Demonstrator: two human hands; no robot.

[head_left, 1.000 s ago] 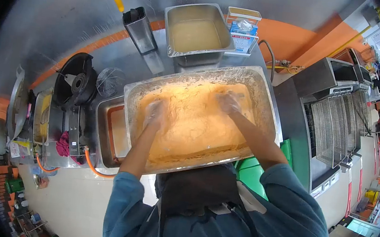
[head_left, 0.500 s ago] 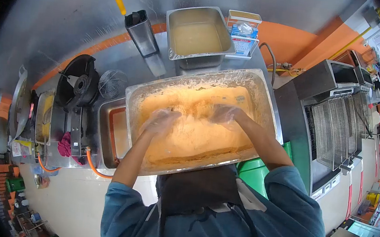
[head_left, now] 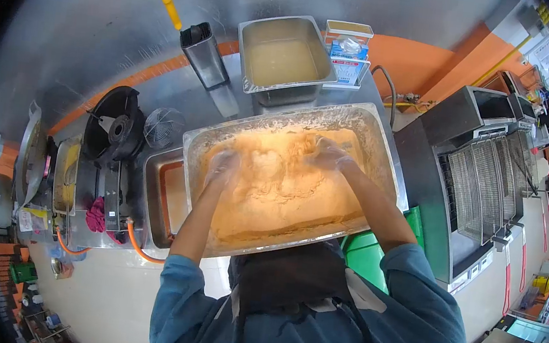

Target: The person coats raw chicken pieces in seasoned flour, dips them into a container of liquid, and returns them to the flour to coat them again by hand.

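The left hand (head_left: 224,165) and the right hand (head_left: 329,156) are apart, both in the orange powder (head_left: 272,191) that fills much of the large metal tray (head_left: 188,174); whether their fingers grip any of it, I cannot tell. The tray sits at the near edge of the surface (head_left: 161,103). Beyond its far side stands a deep metal pan (head_left: 283,55) of pale liquid, with a blue-and-white box (head_left: 347,68) just to its right and a tall metal holder (head_left: 204,60) to its left.
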